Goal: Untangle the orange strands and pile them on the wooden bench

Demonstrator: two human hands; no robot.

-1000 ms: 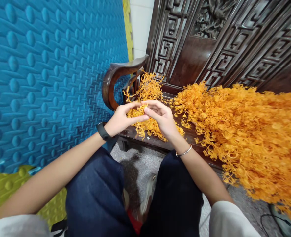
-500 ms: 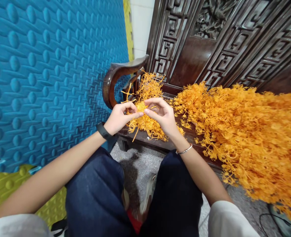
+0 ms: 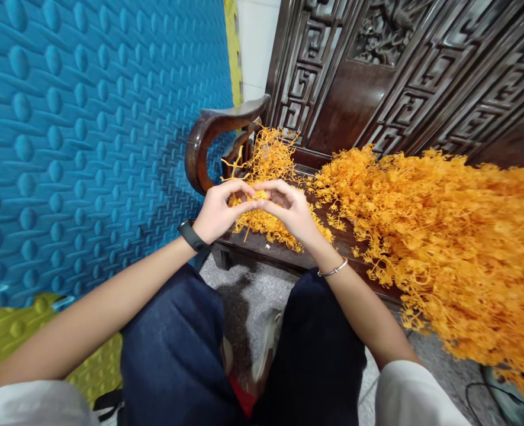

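Observation:
My left hand (image 3: 224, 207) and my right hand (image 3: 292, 212) meet fingertip to fingertip over a dark wooden bench seat (image 3: 346, 239). Both are closed in a pinch around a small orange plastic sprig, mostly hidden by the fingers. A thin branching orange stem (image 3: 234, 163) sticks up behind my left hand and looks like part of it. Beneath and behind the hands lies a loose pile of orange plastic sprigs (image 3: 273, 155). A much larger heap of similar orange pieces (image 3: 457, 231) spreads to the right of my right hand.
A curved wooden armrest (image 3: 195, 145) stands left of the pile, with the carved backrest (image 3: 350, 100) behind. Blue textured foam matting (image 3: 88, 148) fills the left side. A small white scrap (image 3: 267, 246) lies near the seat's front edge. A black cable (image 3: 470, 387) runs at lower right.
My fingertips have drawn closer together, covering more of the sprig between them. The branching stem behind my left hand has tilted and changed its angle.

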